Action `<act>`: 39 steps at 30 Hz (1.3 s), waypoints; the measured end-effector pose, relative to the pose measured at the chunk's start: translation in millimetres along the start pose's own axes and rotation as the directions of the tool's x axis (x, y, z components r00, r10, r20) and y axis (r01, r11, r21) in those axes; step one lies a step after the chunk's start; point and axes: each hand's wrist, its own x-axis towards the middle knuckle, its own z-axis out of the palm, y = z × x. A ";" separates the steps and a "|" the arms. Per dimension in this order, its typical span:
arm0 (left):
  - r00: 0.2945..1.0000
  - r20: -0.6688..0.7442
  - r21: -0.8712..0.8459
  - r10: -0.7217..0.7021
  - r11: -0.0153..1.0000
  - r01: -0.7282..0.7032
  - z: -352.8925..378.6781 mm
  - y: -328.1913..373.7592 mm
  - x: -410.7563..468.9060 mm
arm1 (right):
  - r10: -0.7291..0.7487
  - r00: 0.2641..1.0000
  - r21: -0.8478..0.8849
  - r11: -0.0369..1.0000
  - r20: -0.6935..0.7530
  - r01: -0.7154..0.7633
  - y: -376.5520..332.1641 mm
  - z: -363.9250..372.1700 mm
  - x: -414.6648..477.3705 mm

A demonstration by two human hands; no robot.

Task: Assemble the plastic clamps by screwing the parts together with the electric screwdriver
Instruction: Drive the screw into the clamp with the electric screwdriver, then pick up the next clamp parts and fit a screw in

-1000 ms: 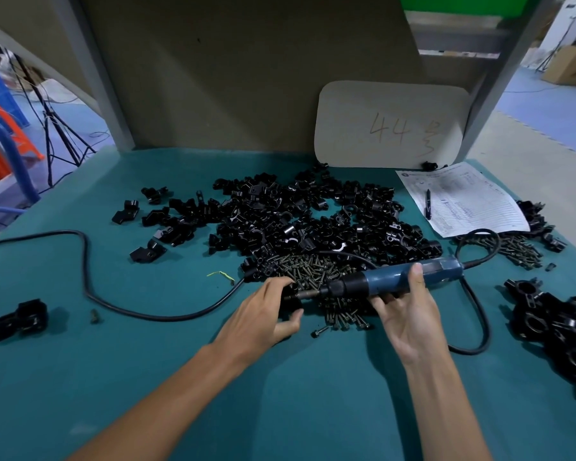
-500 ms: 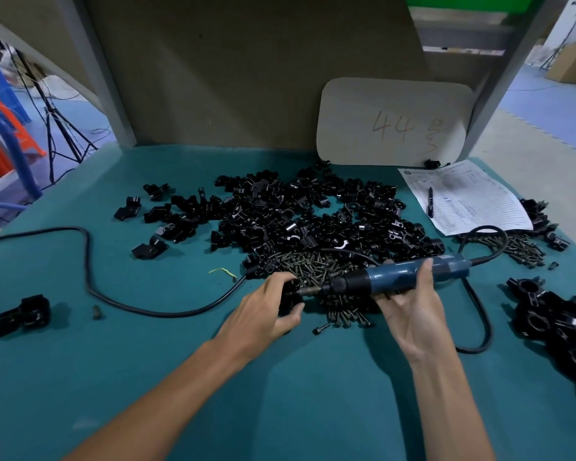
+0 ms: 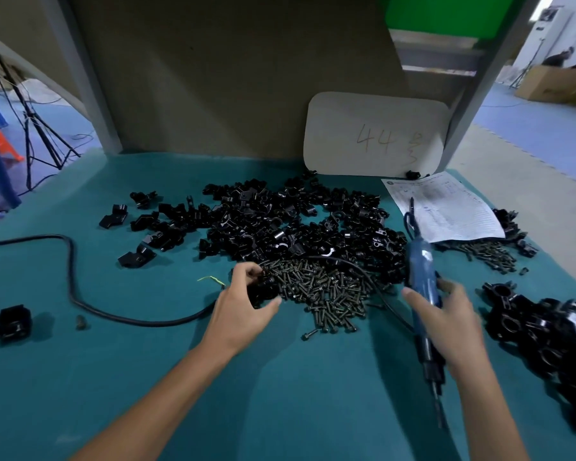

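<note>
Left hand [image 3: 243, 302] curls around a black clamp [image 3: 263, 292] at the left edge of the screw pile [image 3: 323, 291]. Right hand [image 3: 446, 316] grips the blue screwdriver [image 3: 421, 267], held near-upright above the table [image 3: 313, 394] with the bit toward the person. Loose parts [image 3: 296, 221] are heaped behind the screws, finished clamps [image 3: 546, 331] far right.
</note>
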 end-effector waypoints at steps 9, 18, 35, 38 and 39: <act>0.996 -0.087 -0.017 0.025 0.999 -0.027 -1.9 1.1 -1.1 | -0.511 0.837 -0.276 0.791 0.195 0.546 -25.2 43.8 -63.4; 0.997 -0.069 0.043 0.017 0.999 -0.014 -1.9 1.0 0.3 | -0.549 0.728 -0.300 0.673 0.411 0.677 -20.2 105.4 -79.4; 0.940 -0.107 0.299 0.323 0.912 -0.280 0.9 12.0 -9.2 | -0.394 0.876 0.669 0.734 0.278 0.117 -47.5 126.0 -54.8; 0.928 -0.094 0.325 0.362 0.892 -0.315 0.6 13.6 -11.1 | -0.437 0.839 0.681 0.724 0.324 0.113 -50.5 125.1 -57.5; 0.924 -0.090 0.322 0.373 0.888 -0.327 0.3 14.1 -11.7 | -0.448 0.828 0.679 0.725 0.338 0.115 -51.2 125.0 -58.4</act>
